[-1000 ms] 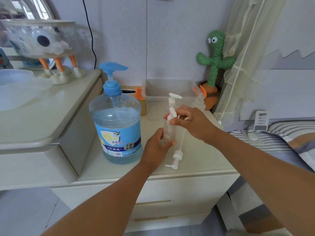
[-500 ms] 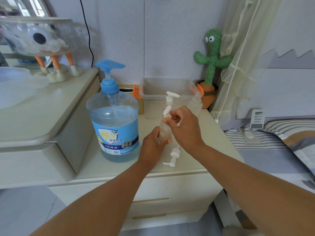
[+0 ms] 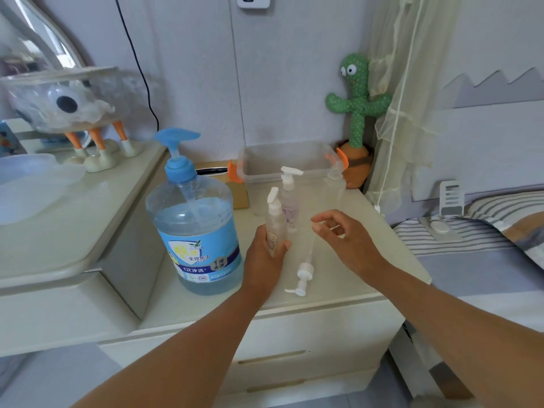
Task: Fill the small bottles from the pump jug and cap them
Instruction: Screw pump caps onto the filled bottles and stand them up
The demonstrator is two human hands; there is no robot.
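- Clear plastic small bottle [image 3: 276,228] is held upright over the nightstand [image 3: 206,307]; its base is hidden by the hand, so whether it is lifted cannot be told.
- White pump top [image 3: 273,198] is seated on its neck; tightness cannot be judged.
- Left hand [image 3: 263,260] is wrapped round the bottle's lower body, thumb across the printed front.
- Right hand [image 3: 344,235] is held just right of the bottle, apart from it, fingers loosely spread, nothing gripped.
- Second bottle [image 3: 290,201], fitted with a white pump, is stood just behind the held one.
- Third bottle [image 3: 334,184], neck uncapped, is stood further right, against a clear storage box [image 3: 288,159] with orange clips.
- Loose pump cap [image 3: 303,275] is laid on its side on the nightstand between the forearms, tube pointed toward the right hand.
- Pump jug [image 3: 192,231], blue-topped and part-filled with pale blue liquid, is stood near the left hand, untouched.
- Green cactus plush [image 3: 357,95] is noted in the back right corner.
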